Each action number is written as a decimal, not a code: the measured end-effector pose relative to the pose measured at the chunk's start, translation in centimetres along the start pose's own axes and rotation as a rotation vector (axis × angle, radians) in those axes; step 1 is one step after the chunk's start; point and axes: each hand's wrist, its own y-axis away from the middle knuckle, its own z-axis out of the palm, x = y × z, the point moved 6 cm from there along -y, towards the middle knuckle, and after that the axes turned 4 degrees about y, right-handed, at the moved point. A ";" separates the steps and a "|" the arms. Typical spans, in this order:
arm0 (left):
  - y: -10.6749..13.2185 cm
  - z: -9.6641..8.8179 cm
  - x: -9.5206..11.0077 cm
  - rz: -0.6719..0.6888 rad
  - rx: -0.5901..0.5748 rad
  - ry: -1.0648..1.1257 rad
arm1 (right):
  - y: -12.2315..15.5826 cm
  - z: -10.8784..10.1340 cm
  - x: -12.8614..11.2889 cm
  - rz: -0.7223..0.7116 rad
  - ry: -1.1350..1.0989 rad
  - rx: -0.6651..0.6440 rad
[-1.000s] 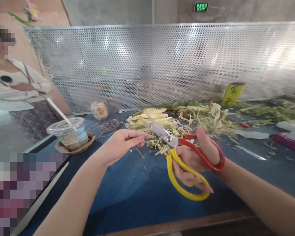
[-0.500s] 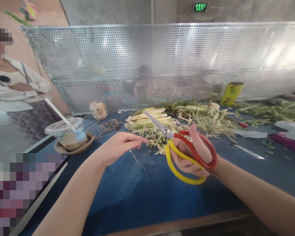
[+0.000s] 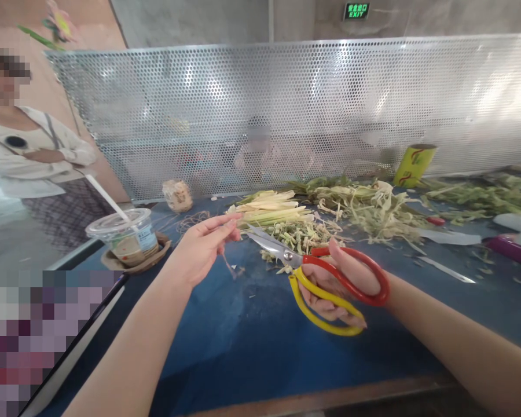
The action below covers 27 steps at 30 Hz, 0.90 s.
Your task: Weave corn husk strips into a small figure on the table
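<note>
My right hand (image 3: 330, 289) grips a pair of scissors (image 3: 341, 266) with one red and one yellow handle loop. The steel blades point left, slightly parted, near the fingertips of my left hand (image 3: 204, 246). Thumb and fingers of that hand are pinched together, and a thin strand of twine (image 3: 229, 263) hangs below them. Behind the left hand lies a loose tangle of twine (image 3: 193, 220), partly hidden. Pale cut stalks (image 3: 273, 208) lie in a bundle beyond the blades, with a heap of chopped green bits (image 3: 301, 237) in front.
A lidded cup (image 3: 132, 240) with a straw sits in a brown holder at left. Leafy greens (image 3: 373, 205), a yellow tube (image 3: 414, 166) and a knife (image 3: 447, 269) lie at right on the blue table (image 3: 252, 347). A perforated metal screen (image 3: 156, 116) stands behind; a person (image 3: 43, 150) stands left.
My left hand has lifted and moved slightly away, its pinched fingers now near the blade tips. The scissors have tipped lower, and their blades have parted a little.
</note>
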 end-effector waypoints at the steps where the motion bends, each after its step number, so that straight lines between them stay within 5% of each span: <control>1: 0.0 0.0 0.0 -0.001 0.008 0.011 | 0.0 0.0 0.2 0.023 0.007 0.011; 9: 0.6 0.3 -0.6 -0.182 0.024 0.016 | 0.1 -0.2 1.1 0.087 0.027 0.065; 20: 0.9 0.4 -0.3 -0.222 0.041 0.063 | 0.4 -0.5 1.0 0.121 0.078 0.018; 27: 1.0 1.2 -0.9 -0.300 -0.021 0.145 | 0.4 -0.3 0.5 0.104 0.124 0.100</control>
